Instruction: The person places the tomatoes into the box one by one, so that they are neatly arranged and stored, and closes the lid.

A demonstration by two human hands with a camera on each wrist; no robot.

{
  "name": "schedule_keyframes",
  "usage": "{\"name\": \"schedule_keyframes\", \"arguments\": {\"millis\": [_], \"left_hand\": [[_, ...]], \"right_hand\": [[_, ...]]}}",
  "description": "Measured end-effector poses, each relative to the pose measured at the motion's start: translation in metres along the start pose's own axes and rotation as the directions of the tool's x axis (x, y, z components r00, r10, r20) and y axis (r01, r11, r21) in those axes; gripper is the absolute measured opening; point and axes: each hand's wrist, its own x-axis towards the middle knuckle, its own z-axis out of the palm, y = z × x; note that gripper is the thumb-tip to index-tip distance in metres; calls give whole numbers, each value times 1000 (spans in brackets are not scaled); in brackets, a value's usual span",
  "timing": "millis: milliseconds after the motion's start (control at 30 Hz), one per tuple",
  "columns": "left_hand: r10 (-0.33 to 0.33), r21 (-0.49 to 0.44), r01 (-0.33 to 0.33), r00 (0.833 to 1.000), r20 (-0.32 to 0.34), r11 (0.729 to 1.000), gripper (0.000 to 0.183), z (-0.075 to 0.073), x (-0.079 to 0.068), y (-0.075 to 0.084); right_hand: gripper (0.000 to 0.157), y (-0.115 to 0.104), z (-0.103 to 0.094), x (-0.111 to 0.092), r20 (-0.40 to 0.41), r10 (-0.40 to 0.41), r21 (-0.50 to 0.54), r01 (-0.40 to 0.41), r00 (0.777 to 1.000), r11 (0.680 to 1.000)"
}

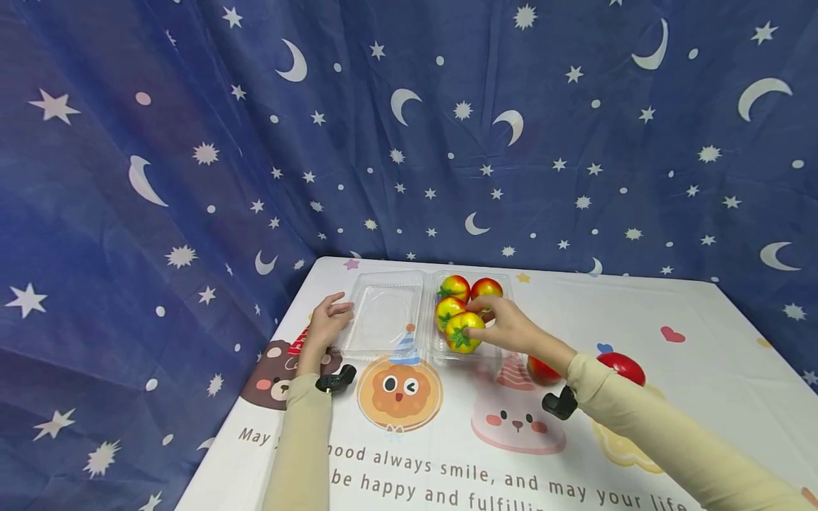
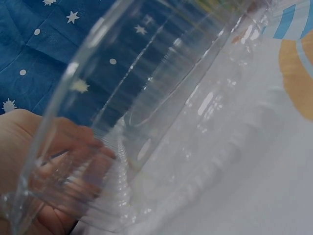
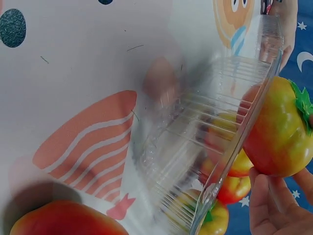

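My right hand (image 1: 508, 326) holds a yellow-and-red toy fruit with a green leafy cap (image 1: 464, 333) over the near part of a clear plastic box (image 1: 437, 348). In the right wrist view, the fingers grip this fruit (image 3: 281, 132) by the box rim. More fruits of the same kind, such as one at the back left (image 1: 455, 287), sit in the box. The open clear lid (image 1: 386, 312) lies left of the box. My left hand (image 1: 329, 319) rests by the lid's left edge, its fingers loosely bent; the left wrist view shows them through the clear wall.
Two red fruits lie on the table right of the box, one partly behind the right forearm (image 1: 543, 370) and a second further right (image 1: 623, 367). The printed white tablecloth (image 1: 409, 454) covers the table. A blue curtain (image 1: 543, 177) hangs behind.
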Motion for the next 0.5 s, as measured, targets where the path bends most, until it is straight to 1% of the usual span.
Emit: {"name": "schedule_keyframes", "arguments": {"millis": [133, 300, 400, 500], "left_hand": [[-8, 0, 8, 1000, -4, 1000, 57, 0, 1, 0], [-8, 2, 8, 1000, -9, 1000, 56, 0, 1, -2], [-4, 2, 4, 1000, -9, 1000, 56, 0, 1, -2], [0, 10, 0, 1000, -4, 1000, 57, 0, 1, -1]], "right_hand": [[44, -1, 4, 1, -8, -44, -24, 43, 999, 999], [45, -2, 14, 2, -17, -101, -106, 99, 995, 989], [45, -2, 20, 3, -17, -103, -145, 100, 994, 984], [45, -2, 25, 3, -18, -86, -168, 82, 996, 982]]}}
